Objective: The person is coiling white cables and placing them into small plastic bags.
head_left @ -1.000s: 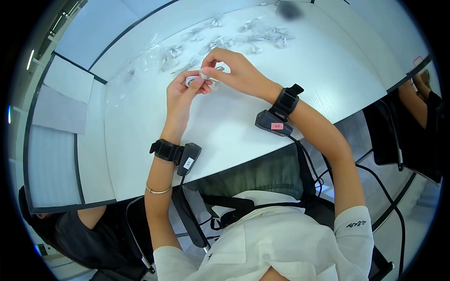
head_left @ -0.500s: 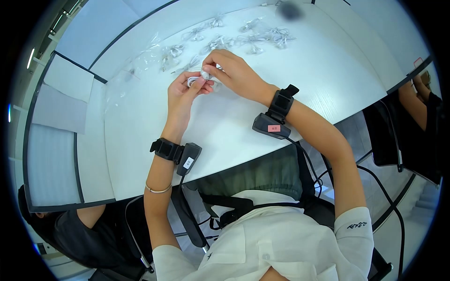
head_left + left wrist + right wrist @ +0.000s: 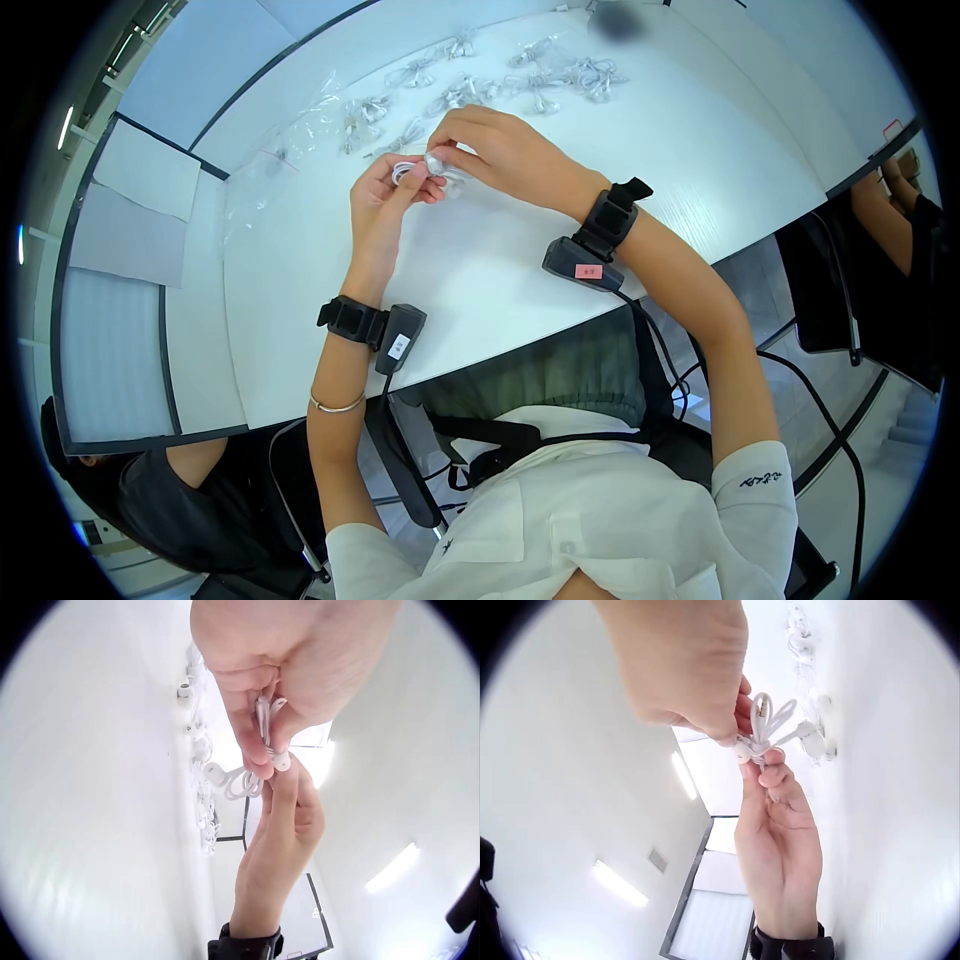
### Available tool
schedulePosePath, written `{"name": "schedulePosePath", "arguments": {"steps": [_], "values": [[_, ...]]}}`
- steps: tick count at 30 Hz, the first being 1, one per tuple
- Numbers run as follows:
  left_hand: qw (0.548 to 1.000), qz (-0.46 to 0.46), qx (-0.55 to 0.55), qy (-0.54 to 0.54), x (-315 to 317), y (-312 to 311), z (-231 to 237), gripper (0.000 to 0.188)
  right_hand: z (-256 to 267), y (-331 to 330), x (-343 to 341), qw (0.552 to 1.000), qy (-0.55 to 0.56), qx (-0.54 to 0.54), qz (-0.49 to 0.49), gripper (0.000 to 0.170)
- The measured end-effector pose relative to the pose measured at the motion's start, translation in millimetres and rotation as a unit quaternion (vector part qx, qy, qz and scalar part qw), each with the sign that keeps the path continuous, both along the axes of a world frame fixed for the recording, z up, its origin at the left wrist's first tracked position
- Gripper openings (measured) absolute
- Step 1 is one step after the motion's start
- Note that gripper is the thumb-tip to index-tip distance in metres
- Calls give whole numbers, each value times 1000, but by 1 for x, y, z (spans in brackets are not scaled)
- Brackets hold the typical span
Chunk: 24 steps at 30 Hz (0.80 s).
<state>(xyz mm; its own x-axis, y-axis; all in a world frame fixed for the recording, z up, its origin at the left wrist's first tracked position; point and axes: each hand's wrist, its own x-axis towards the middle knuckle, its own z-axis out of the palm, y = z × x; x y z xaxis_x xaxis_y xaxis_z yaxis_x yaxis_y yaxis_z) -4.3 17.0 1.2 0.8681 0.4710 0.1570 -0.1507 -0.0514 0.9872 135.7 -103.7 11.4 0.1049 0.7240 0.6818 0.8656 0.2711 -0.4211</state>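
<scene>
A white earphone cable (image 3: 400, 172), wound into a small bundle, is pinched between thumb and fingers of the left hand (image 3: 378, 208). Its loops (image 3: 759, 712) stick out beyond the fingers in the right wrist view, with a metal plug inside them. The right hand (image 3: 515, 155) pinches beside one earbud (image 3: 282, 761) at the wrapped middle of the bundle, its fingertips close to the left ones. A second earbud (image 3: 215, 774) hangs free to the side. How the wrap lies under the fingertips is partly hidden.
Several bundled white cables in clear bags (image 3: 465, 92) lie across the far part of the white table (image 3: 500, 270). Clear plastic (image 3: 300, 130) lies at the far left. Low partitions enclose the table; other people sit at both sides.
Both hands have shifted slightly left with the bundle between them. The right wrist has turned a little; both hands still hold the earphones.
</scene>
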Motion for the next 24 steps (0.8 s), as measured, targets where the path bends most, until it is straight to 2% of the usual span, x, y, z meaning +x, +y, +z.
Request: {"name": "schedulePosePath", "arguments": {"steps": [7,14,17,24], "values": [[999,15,45,16,2,-1,1,15,-1,-3,4,997,-74,-25,-10,12],[998,22,54,3,3,-1,-1,16,-6,0,3,995,-95,-3,-16,9],[998,19,59,7,3,0,-1,17,-9,2,2,995,-96,-1,-22,9],[998,-8,57,18,2,4,-2,18,-11,2,2,1000,-12,-19,2,9]]}}
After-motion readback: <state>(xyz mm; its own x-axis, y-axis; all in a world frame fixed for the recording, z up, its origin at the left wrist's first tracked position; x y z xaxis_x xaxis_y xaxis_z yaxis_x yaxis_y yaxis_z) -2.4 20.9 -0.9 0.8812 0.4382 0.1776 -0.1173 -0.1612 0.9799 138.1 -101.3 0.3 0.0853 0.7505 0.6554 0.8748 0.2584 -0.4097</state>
